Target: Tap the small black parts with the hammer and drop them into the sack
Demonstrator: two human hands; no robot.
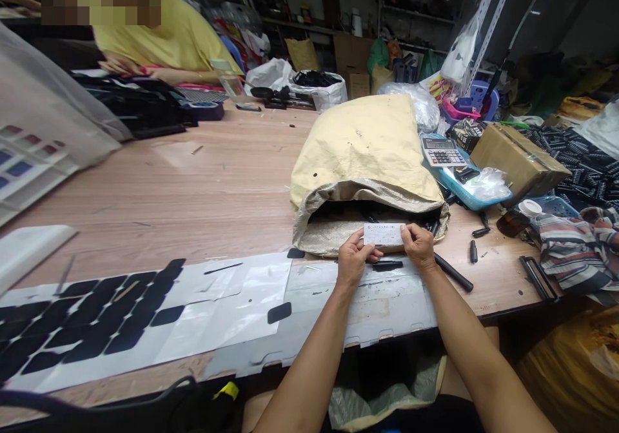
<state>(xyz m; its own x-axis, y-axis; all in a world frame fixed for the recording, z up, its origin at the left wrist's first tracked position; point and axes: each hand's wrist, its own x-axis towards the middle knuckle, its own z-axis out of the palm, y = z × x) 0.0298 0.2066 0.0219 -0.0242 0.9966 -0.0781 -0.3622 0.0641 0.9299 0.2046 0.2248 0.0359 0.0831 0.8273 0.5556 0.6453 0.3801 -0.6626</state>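
A small white paper slip (384,234) with printed lines is held level between my two hands. My left hand (355,255) pinches its left end, and my right hand (418,246) grips the right end. Just behind the slip lies a large cream woven sack (362,136), its mouth open toward me, with dark pieces inside. Below the slip, a short black tube (387,266) rests on a grey plastic sheet (396,304). A longer black rod (453,272) lies on the table to the right of my right hand.
Black rounded patches (120,304) on white backing cover the left front. To the right are a calculator (442,152), a blue basket (476,191), a cardboard box (520,159), a brown bottle (517,219) and striped cloth (575,249). A person in a yellow top (184,33) sits across the table.
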